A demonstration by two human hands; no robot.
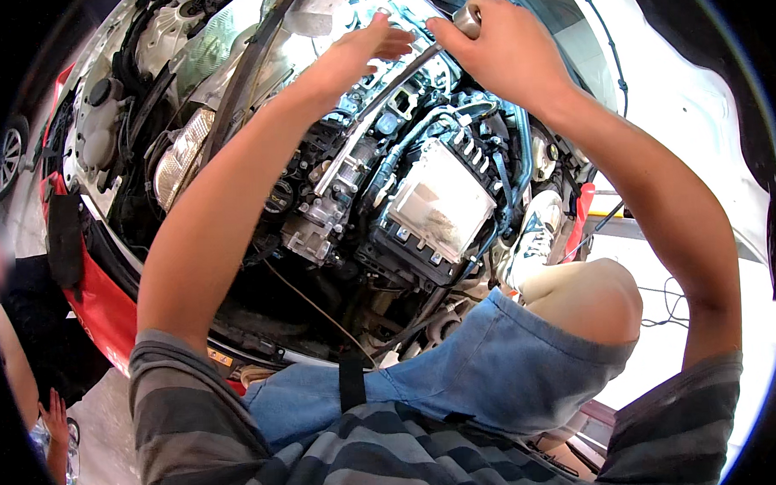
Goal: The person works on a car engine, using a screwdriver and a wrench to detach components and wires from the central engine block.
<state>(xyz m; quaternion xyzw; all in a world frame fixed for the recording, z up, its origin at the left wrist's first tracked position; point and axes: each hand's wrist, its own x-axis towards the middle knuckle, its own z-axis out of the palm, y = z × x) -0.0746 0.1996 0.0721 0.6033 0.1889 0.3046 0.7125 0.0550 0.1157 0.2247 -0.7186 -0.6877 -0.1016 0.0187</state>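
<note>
I lean over the open engine bay (335, 201) of a red car. My right hand (505, 50) grips the metal handle (468, 19) of a long dark tool whose shaft (399, 75) runs down and left into the engine. My left hand (368, 51) reaches to the far side of the bay, fingers spread and resting on parts next to the shaft. A grey box-shaped cover (442, 202) sits below both hands. My raised knee (591, 299) in blue shorts and my shoe (533, 237) rest at the bay's right edge.
A headlight (180, 160) and the red bumper (99, 304) lie at the left. Hoses and cables crowd the engine. Another person stands at the lower left, with a hand (54, 421) visible. A car wheel (9, 157) shows at the far left.
</note>
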